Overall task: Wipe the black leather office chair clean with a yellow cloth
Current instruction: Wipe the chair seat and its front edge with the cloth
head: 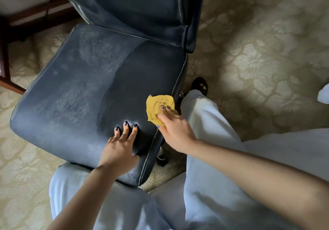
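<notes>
Right hand (175, 130) grips crumpled yellow cloth (159, 107); dusty patch (71, 101) (seemingly unwiped) of black leather office chair (124, 7) at ten o'clock; left hand (121, 146) flat.

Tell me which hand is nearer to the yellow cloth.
Right. The right hand holds the cloth at the seat edge; the left hand rests flat on the seat, apart.

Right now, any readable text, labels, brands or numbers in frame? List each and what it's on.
None readable.
The chair, the cloth and the carpet show no print.
The slipper has small yellow marks, too small to tell whether they are letters.
</notes>
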